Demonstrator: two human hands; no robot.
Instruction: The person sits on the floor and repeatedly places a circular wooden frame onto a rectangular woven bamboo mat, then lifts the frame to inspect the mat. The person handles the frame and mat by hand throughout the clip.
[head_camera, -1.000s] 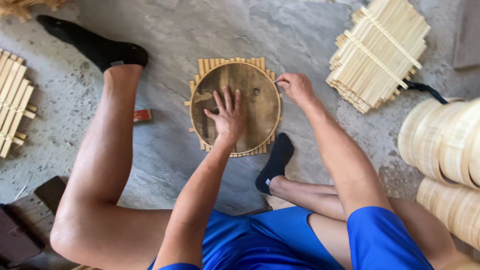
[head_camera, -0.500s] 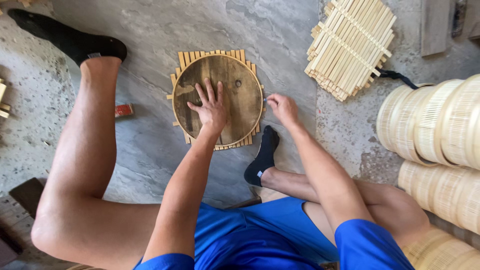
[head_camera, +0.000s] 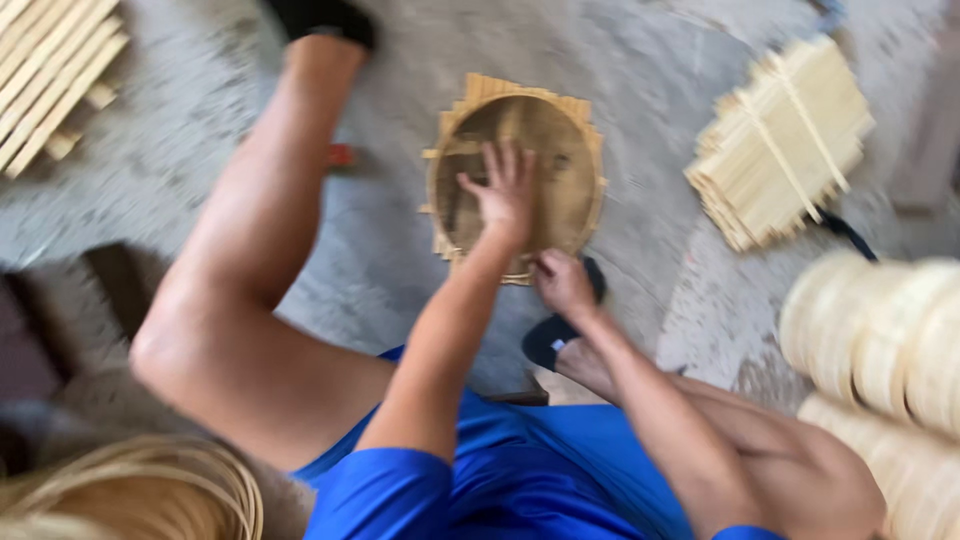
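A round brown wooden disc (head_camera: 545, 140) lies on a mat of bamboo slats (head_camera: 480, 90) on the grey stone floor. My left hand (head_camera: 503, 190) presses flat on the disc with fingers spread. My right hand (head_camera: 562, 283) sits at the disc's near edge, fingers curled against the rim of the slat mat. Whether it pinches anything is blurred. My bare left leg (head_camera: 250, 260) stretches out to the left of the disc, and my sock-clad right foot (head_camera: 560, 330) lies just below it.
A stack of bound bamboo slat mats (head_camera: 780, 140) lies at the right. Round bamboo steamer rings (head_camera: 880, 340) pile up at the right edge. More slats (head_camera: 50, 80) rest at the top left, and coiled bamboo strips (head_camera: 140, 490) at the bottom left.
My right hand has slid from the disc's right side round to its near edge. My left hand stays pressed on the disc. The view has swung and blurred.
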